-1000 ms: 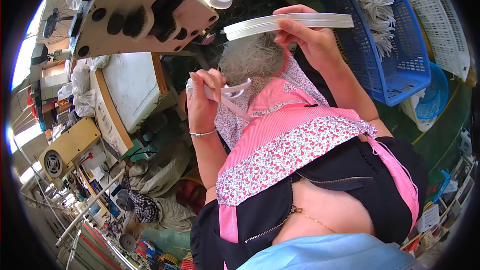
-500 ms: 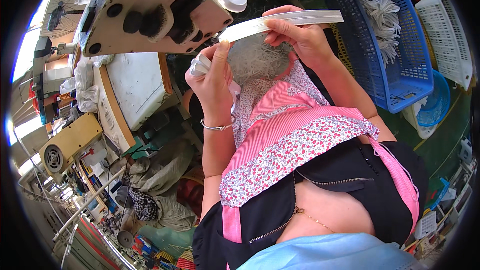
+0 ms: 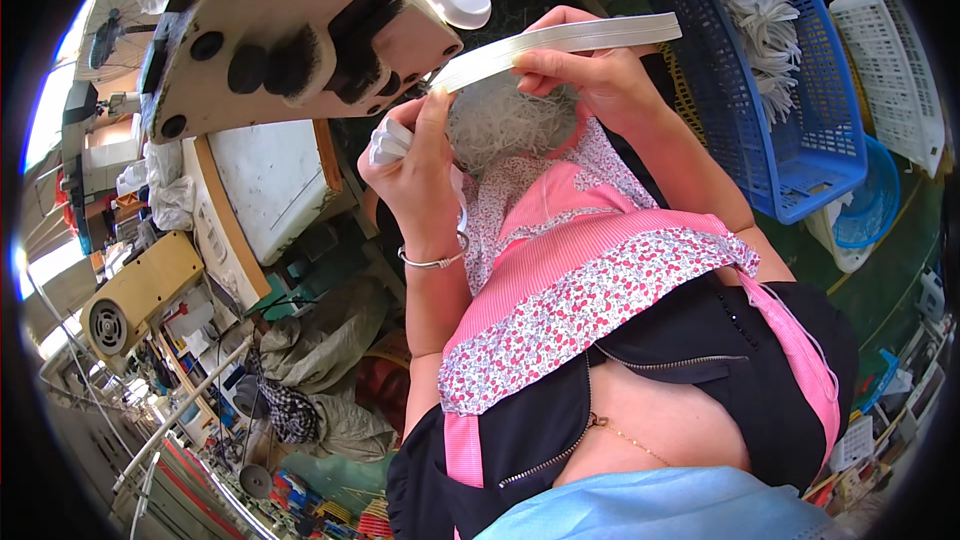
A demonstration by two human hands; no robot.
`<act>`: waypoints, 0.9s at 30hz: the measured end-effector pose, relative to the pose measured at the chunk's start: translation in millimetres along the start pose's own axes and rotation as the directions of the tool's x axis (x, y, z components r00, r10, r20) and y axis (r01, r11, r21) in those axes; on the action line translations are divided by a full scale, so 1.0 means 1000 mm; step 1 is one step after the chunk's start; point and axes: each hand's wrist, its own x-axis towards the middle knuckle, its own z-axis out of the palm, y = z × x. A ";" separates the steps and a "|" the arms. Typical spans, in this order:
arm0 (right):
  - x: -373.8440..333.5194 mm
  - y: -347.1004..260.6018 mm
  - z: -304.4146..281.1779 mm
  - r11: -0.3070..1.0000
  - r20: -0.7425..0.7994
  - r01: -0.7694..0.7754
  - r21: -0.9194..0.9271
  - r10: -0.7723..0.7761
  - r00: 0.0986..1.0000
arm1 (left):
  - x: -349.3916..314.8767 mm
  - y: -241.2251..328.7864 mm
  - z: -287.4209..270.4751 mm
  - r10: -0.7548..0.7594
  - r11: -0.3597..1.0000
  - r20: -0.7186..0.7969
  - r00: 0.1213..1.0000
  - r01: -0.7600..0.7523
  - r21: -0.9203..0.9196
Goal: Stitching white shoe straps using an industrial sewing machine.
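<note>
The head view looks down into a crowded sewing workshop: a cream sewing machine [image 3: 290, 30] hangs over a white-topped table [image 3: 265, 190] on the left, with boxes, cloth and cables piled on the floor beneath, and a blue basket [image 3: 800, 130] of white strip bundles [image 3: 765, 25] stands to the right beside a white basket [image 3: 895, 60].

In the middle, just below the machine, the right hand [image 3: 590, 70] holds a bundle of white elastic strips [image 3: 560, 45] that runs from the machine's underside out toward the blue basket. Its fingers are curled around the bundle, the thumb pressing underneath. The left hand [image 3: 420, 165] is raised to the bundle's near end, its fingers pinching the strip tips while a small wad of white material sits tucked in the palm. A silver bangle [image 3: 435, 260] circles that wrist. Beneath both hands a loose heap of thin white cords [image 3: 505, 120] lies in the lap on the pink floral apron [image 3: 590, 270].

The strips look light, soft and floppy, yet stacked flat they hold a fairly straight line. They seem likely to slide apart, so a firm pinch across the whole stack near one end, with support mid-length, suits them best. They are plain, narrow, flat and matte white.
</note>
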 end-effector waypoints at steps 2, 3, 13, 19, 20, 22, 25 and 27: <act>-0.002 0.001 0.006 0.999 -0.012 -0.014 0.052 0.014 1.000 | 0.000 0.000 -0.001 -0.019 1.000 -0.001 1.000 0.019 -0.023; -0.001 0.001 0.007 0.999 -0.015 -0.013 0.051 0.014 1.000 | 0.000 0.001 -0.002 -0.034 0.998 -0.007 0.999 0.033 -0.044; 0.009 -0.006 0.019 0.993 0.017 -0.084 0.080 0.083 0.996 | 0.000 -0.008 -0.006 -0.016 0.996 -0.055 0.998 0.011 -0.093; 0.011 -0.001 0.032 0.988 0.048 -0.104 0.114 0.099 0.994 | 0.005 -0.009 -0.019 -0.046 0.984 -0.091 0.995 0.029 -0.174; 0.011 0.001 0.035 0.987 0.052 -0.105 0.120 0.099 0.994 | 0.006 -0.010 -0.023 -0.056 0.983 -0.076 0.996 0.041 -0.178; 0.010 0.001 0.041 0.986 0.050 -0.098 0.136 0.092 0.995 | 0.011 -0.011 -0.028 -0.067 0.981 -0.058 0.996 0.055 -0.185; 0.008 0.003 0.048 0.986 0.042 -0.082 0.143 0.077 0.996 | 0.018 -0.014 -0.033 -0.197 0.896 0.124 0.973 0.229 -0.381; 0.008 0.005 0.052 0.989 0.033 -0.070 0.131 0.066 0.997 | 0.021 -0.020 -0.029 -0.322 0.794 0.236 0.917 0.397 -0.460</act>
